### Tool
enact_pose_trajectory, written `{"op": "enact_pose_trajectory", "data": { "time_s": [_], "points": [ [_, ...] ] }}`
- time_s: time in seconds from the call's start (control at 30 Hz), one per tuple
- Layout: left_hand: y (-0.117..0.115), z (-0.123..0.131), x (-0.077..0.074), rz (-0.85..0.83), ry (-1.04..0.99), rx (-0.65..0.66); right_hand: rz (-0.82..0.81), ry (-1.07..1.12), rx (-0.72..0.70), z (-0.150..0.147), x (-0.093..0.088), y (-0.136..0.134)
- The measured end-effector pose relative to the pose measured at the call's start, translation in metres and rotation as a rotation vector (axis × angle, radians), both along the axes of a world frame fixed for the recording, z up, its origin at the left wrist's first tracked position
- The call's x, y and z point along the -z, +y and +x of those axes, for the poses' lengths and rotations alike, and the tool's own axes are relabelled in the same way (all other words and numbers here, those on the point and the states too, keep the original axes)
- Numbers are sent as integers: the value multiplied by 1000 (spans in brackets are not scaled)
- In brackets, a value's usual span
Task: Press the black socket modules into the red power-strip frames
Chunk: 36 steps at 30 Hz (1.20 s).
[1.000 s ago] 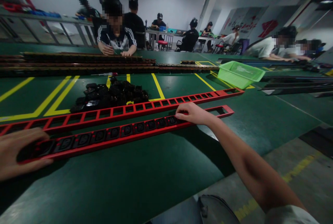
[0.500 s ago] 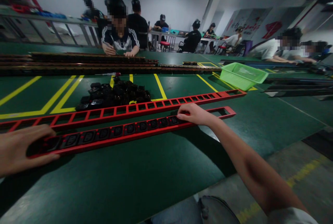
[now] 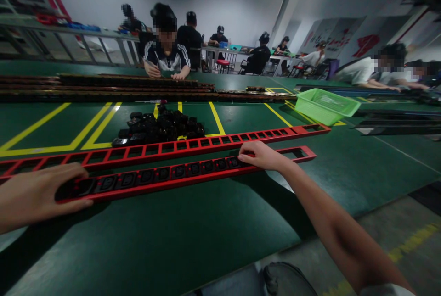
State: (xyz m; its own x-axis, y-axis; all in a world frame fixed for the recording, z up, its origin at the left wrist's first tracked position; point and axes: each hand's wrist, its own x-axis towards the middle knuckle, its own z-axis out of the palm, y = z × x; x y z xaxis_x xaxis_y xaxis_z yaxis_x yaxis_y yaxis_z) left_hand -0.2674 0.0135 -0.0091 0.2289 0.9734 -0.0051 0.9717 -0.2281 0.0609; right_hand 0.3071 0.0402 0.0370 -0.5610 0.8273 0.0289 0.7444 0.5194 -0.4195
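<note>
A long red power strip frame (image 3: 138,189) lies across the near part of the table, with a row of black sockets (image 3: 179,171) seated in its openings. My left hand (image 3: 44,192) is wrapped around its left part, thumb on the near side and fingers on the far side. Farther right, my right hand (image 3: 263,155) has its fingers curled together on the frame beside the last visible socket; its fingertips are partly hidden. Right of that hand, an opening shows in the frame's end. A second red frame (image 3: 165,148) with bare openings lies just behind, roughly parallel.
Behind the frames is a heap of black sockets (image 3: 161,126). A green plastic basket (image 3: 325,105) stands at the right. Stacked long dark strips (image 3: 138,87) span the back, and a person (image 3: 167,55) sits beyond them. Yellow tape lines mark the green table (image 3: 193,236).
The whole view has shifted slightly, so everything appears a little farther right and lower. Both hands keep about the same places on the red frame.
</note>
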Motion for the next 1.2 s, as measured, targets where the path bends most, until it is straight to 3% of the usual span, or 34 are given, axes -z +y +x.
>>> {"op": "enact_pose_trajectory", "data": {
  "time_s": [0.13, 0.37, 0.6, 0.93, 1.2],
  "points": [
    [5, -5, -3, -115, 16, 23, 0, 8, -10, 1, 0, 0],
    [-1, 0, -6, -22, 30, 45, 12, 31, -32, -1, 0, -1],
    [-3, 13, -19, -123, 11, 19, 12, 26, -33, -2, -3, -3],
    [-5, 15, -20, -93, -10, 10, 39, 61, -37, -5, -6, -7],
    [-8, 25, -31, -134, -18, 40, 22, 157, -159, -12, -13, -18]
  ]
}}
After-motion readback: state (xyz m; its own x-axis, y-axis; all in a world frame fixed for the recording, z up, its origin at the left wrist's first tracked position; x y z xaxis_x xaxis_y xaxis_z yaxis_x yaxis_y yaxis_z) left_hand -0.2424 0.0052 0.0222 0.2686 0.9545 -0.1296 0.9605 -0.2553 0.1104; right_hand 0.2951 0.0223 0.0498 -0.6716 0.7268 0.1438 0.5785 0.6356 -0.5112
